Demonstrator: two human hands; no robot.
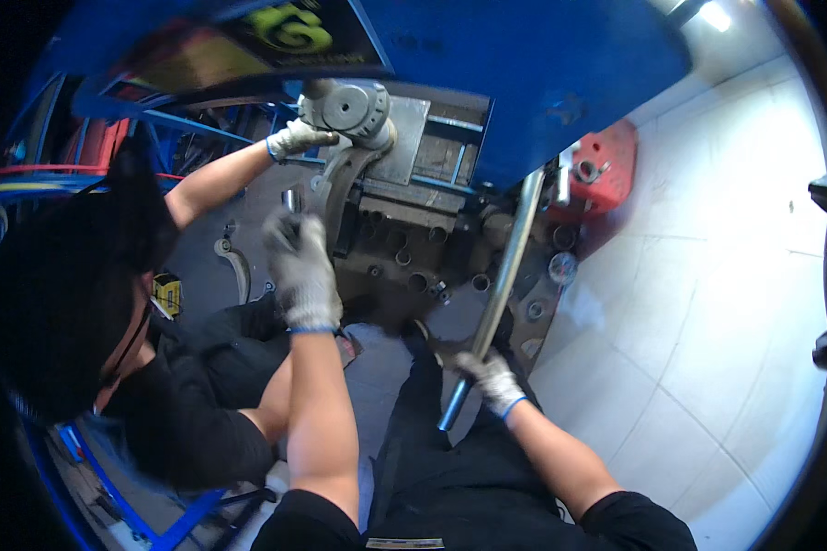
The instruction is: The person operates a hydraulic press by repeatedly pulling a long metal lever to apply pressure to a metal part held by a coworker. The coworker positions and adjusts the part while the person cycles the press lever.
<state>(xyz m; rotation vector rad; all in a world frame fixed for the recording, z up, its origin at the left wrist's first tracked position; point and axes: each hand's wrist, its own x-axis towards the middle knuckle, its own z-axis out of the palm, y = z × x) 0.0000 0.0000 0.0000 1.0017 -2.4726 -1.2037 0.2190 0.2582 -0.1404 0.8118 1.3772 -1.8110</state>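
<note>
My right hand [494, 378], in a pale knitted glove with blue trim, is wrapped round the lower part of a long metal lever bar [510, 266]. The bar slants up toward a red jack unit [602, 170]. My gloved left hand [303, 275] is raised and closed. A short shiny metal cylinder [291, 199] sticks up from its fingers. Beyond it, a curved metal control arm [338, 188] stands under a round notched metal disc [349, 108] on the blue press [551, 64]. A co-worker's gloved hand [299, 140] touches that assembly from the left.
The co-worker in black [184, 395] crouches close at my left. Several metal rings and sleeves [418, 282] lie beneath the press. Another curved arm [236, 266] and a yellow box [166, 294] are on the floor. A pale tiled wall [680, 303] stands at right.
</note>
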